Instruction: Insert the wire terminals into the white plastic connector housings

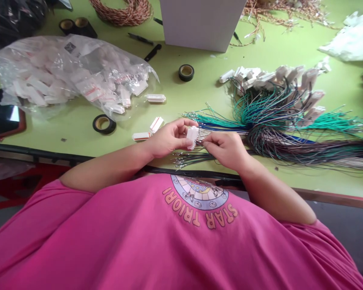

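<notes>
Between the thumb and fingers of my left hand [168, 139] is a white plastic connector housing [192, 137], tilted nearly upright. My right hand [228, 149] is closed in a pinch at the housing's right side, on what looks like a thin dark wire; its tip is partly hidden by the fingers. Beneath and behind both hands lie bundles of cut wires with metal terminals: teal ones [211, 117], pale ones and dark ones [184, 159]. Two more connector housings [141, 136] rest just left of my left hand, and a single one [156, 98] lies farther back.
A clear bag of connector housings [87, 76] fills the left. Rolls of black tape [186, 72] lie about. A grey box [202, 24] stands at the back. Wired housings [254, 76] are heaped at right. A phone [7, 112] lies at the left edge.
</notes>
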`<state>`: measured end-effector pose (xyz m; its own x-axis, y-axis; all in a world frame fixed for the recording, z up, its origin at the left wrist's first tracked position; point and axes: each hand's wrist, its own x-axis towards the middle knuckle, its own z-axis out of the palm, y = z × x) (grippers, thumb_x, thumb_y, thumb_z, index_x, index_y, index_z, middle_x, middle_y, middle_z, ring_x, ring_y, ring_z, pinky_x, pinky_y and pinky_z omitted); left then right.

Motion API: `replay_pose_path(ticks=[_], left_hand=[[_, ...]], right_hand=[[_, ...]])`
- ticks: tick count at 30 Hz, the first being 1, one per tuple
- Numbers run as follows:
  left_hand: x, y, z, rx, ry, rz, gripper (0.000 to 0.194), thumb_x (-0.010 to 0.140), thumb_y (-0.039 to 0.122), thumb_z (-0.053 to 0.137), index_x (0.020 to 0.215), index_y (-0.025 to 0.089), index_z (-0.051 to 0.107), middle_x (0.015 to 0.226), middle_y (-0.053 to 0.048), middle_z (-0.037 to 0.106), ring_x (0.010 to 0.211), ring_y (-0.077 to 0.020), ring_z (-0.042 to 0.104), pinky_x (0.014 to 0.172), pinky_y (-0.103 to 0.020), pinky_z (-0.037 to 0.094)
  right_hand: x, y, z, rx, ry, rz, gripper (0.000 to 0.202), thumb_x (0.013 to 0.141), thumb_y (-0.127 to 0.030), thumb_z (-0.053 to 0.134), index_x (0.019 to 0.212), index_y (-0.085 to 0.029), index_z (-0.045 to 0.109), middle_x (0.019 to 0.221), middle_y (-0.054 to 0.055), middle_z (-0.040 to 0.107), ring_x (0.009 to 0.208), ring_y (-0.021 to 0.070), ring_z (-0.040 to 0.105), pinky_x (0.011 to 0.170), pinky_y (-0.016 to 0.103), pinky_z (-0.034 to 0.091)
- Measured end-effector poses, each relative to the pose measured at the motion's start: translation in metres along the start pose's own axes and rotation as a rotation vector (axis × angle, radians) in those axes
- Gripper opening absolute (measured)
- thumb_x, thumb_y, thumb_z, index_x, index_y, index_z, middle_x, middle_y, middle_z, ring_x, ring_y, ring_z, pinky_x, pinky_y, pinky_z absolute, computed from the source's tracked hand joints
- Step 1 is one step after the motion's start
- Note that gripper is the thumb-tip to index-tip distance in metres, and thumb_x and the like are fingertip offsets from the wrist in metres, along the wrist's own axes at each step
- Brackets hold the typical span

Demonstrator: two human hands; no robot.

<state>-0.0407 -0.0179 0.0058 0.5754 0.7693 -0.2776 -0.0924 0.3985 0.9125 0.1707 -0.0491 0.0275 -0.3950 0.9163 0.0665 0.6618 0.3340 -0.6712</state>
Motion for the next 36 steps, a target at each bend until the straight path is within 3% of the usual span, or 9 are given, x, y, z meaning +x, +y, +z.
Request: replay_pose_path(ticks=[8, 11, 13, 16, 19, 23, 26, 30, 36], left_hand=[[0.004, -0.006, 0.005, 0.111, -0.037, 0.012, 0.047, 0.067, 0.021, 0.082, 0.105, 0.016, 0.055, 0.074, 0.002, 0.065, 0.063, -0.0103, 0.064, 0.066, -0.026, 0.053], [0.002, -0.001, 0.004, 0.134, -0.026, 0.009, 0.044, 0.069, 0.021, 0.079, 0.106, 0.016, 0.055, 0.074, 0.002, 0.065, 0.063, -0.0114, 0.065, 0.065, -0.027, 0.054], [0.001, 0.004, 0.003, 0.171, -0.029, 0.016, 0.042, 0.071, 0.019, 0.077, 0.106, 0.016, 0.055, 0.074, 0.003, 0.065, 0.063, -0.0113, 0.065, 0.064, -0.027, 0.053], [-0.001, 0.01, -0.001, 0.256, -0.025, -0.006, 0.04, 0.071, 0.015, 0.075, 0.106, 0.016, 0.056, 0.072, 0.003, 0.064, 0.062, -0.0099, 0.063, 0.064, -0.026, 0.053], [-0.003, 0.011, -0.002, 0.319, -0.035, -0.051, 0.04, 0.072, 0.014, 0.073, 0.109, 0.016, 0.057, 0.072, 0.003, 0.064, 0.063, -0.0096, 0.063, 0.066, -0.026, 0.053], [-0.004, 0.009, -0.002, 0.33, -0.036, -0.085, 0.041, 0.072, 0.014, 0.073, 0.11, 0.015, 0.057, 0.077, 0.002, 0.063, 0.065, -0.0095, 0.063, 0.067, -0.026, 0.052], [-0.005, 0.008, -0.002, 0.307, -0.035, -0.087, 0.041, 0.073, 0.015, 0.072, 0.111, 0.015, 0.056, 0.076, 0.002, 0.063, 0.064, -0.0098, 0.063, 0.067, -0.027, 0.052], [-0.004, 0.013, -0.001, 0.327, 0.007, -0.077, 0.04, 0.074, 0.017, 0.072, 0.111, 0.015, 0.056, 0.076, 0.001, 0.064, 0.065, -0.011, 0.063, 0.068, -0.028, 0.053], [0.014, 0.03, 0.018, 0.35, 0.007, -0.108, 0.038, 0.076, 0.011, 0.07, 0.111, 0.015, 0.058, 0.077, 0.0, 0.065, 0.063, -0.0096, 0.061, 0.066, -0.028, 0.052]], right_hand=[[0.002, -0.003, 0.018, -0.056, -0.028, 0.009, 0.024, 0.086, -0.02, 0.05, 0.07, -0.016, 0.067, 0.063, 0.001, 0.061, 0.058, 0.0105, 0.046, 0.061, 0.025, 0.031], [0.009, 0.008, 0.004, 0.036, -0.112, -0.005, 0.024, 0.087, -0.024, 0.052, 0.073, -0.016, 0.069, 0.063, 0.0, 0.062, 0.058, 0.0107, 0.049, 0.06, 0.024, 0.033], [0.013, 0.021, -0.012, 0.037, -0.078, -0.032, 0.024, 0.088, -0.027, 0.052, 0.078, -0.016, 0.072, 0.069, 0.002, 0.065, 0.062, 0.0124, 0.053, 0.062, 0.025, 0.036], [0.017, 0.039, -0.029, -0.199, 0.012, -0.118, 0.024, 0.087, -0.024, 0.053, 0.082, -0.016, 0.075, 0.084, 0.008, 0.069, 0.075, 0.0176, 0.054, 0.073, 0.03, 0.038], [0.02, 0.047, -0.029, -0.466, -0.083, -0.151, 0.025, 0.087, -0.022, 0.052, 0.083, -0.015, 0.076, 0.083, 0.011, 0.067, 0.075, 0.0202, 0.05, 0.073, 0.034, 0.034], [0.024, 0.046, -0.018, -0.566, -0.138, -0.134, 0.029, 0.09, -0.022, 0.047, 0.082, -0.014, 0.074, 0.082, 0.012, 0.064, 0.074, 0.0201, 0.047, 0.07, 0.034, 0.031], [0.024, 0.046, -0.02, -0.449, -0.094, -0.134, 0.022, 0.085, -0.019, 0.05, 0.078, -0.014, 0.071, 0.081, 0.011, 0.064, 0.075, 0.0196, 0.05, 0.07, 0.032, 0.033], [0.021, 0.045, -0.034, -0.045, 0.039, 0.017, 0.012, 0.074, -0.018, 0.057, 0.079, -0.015, 0.068, 0.068, 0.001, 0.06, 0.064, 0.0141, 0.05, 0.064, 0.028, 0.036], [0.016, 0.038, -0.044, 0.354, -0.058, 0.044, 0.019, 0.076, -0.031, 0.062, 0.082, -0.017, 0.072, 0.065, -0.002, 0.062, 0.059, 0.0109, 0.049, 0.058, 0.026, 0.036]])
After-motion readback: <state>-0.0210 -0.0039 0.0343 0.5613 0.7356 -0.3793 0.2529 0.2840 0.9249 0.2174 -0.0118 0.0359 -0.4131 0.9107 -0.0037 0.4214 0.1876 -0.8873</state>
